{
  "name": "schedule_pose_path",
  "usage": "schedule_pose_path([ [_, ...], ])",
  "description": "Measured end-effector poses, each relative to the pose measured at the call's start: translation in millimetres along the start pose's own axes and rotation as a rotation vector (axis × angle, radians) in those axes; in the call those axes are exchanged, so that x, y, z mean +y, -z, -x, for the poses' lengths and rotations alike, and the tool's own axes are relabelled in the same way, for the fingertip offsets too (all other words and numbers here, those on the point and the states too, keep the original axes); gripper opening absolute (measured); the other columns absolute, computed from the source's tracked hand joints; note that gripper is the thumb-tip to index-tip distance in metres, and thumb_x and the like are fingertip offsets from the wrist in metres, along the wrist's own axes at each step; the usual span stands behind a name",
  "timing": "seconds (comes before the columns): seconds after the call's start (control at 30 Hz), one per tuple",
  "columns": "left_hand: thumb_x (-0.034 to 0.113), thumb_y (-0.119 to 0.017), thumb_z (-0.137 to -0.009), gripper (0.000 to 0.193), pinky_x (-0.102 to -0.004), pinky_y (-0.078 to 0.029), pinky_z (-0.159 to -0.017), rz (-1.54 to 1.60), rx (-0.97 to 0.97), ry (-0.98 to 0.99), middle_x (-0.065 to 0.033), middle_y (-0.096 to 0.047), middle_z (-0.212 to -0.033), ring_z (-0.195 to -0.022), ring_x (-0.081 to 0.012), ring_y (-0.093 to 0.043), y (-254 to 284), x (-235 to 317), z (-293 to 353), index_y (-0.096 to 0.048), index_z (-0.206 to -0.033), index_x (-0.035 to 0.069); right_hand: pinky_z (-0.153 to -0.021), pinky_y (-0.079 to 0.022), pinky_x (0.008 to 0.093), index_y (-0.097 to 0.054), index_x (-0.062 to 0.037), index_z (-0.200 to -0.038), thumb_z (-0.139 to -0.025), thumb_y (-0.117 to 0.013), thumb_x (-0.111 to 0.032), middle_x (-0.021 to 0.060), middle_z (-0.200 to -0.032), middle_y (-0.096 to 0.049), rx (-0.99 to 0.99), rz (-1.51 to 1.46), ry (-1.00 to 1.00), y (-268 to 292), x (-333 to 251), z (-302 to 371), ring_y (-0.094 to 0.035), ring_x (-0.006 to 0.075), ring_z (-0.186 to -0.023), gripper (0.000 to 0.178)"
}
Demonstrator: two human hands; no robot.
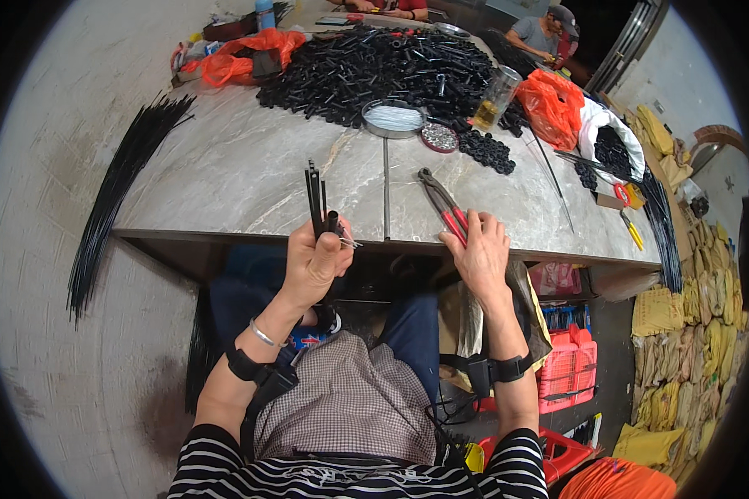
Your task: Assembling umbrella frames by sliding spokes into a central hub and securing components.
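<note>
My left hand (310, 264) is closed around a small bundle of thin black rods (316, 200), which stand upright above the fist. Among them is a thicker short black tube (333, 219), and thin whitish strands (351, 243) poke out at the right side of the fingers. At the table's front edge, my right hand (484, 256) has its thumb and fingers about the red handles of end-cutting pincers (443, 204). The pincers lie on the tabletop, jaws pointing away and slightly left.
A large heap of black tubular parts (383, 71) covers the back of the table (258, 179). Before it stand a round dish of white strands (394, 121) and a red-rimmed dish of small metal pieces (439, 138). A glass (498, 98) stands nearby. Two people work beyond.
</note>
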State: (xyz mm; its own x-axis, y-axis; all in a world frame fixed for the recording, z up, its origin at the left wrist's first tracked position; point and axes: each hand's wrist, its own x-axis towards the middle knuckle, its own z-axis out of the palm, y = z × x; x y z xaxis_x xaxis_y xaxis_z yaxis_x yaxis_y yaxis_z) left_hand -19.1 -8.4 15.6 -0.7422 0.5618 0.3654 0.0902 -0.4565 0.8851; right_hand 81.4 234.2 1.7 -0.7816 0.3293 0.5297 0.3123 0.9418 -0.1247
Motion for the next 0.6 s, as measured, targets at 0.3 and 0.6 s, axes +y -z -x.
schedule_pose_path([
  [0.3,0.059,-0.045,-0.087,0.058,-0.0193,-0.030,-0.043,0.084,-0.033,0.050,0.0017,-0.040,-0.056,-0.048,-0.0051,-0.038,-3,-18,-8,-0.049,-0.090,0.001,-0.057,-0.046,0.0358,-0.053,0.0013,-0.102,-0.094,-0.047,-0.022,0.0118,-0.073,-0.054,-0.346,-0.507,-0.140,6,6,-22,-0.055,0.0233,-0.061,0.025],
  [0.6,0.065,-0.027,-0.091,0.072,-0.0191,-0.026,-0.041,-0.027,-0.023,0.037,0.0038,-0.039,-0.053,-0.045,-0.0028,-0.032,3,-8,-9,-0.050,-0.092,-0.003,-0.069,-0.055,0.0309,-0.043,0.0077,-0.121,-0.095,-0.049,-0.019,0.0169,-0.105,-0.062,-1.120,-1.512,-0.387,105,-56,46,-0.066,0.0229,-0.085,0.038],
])
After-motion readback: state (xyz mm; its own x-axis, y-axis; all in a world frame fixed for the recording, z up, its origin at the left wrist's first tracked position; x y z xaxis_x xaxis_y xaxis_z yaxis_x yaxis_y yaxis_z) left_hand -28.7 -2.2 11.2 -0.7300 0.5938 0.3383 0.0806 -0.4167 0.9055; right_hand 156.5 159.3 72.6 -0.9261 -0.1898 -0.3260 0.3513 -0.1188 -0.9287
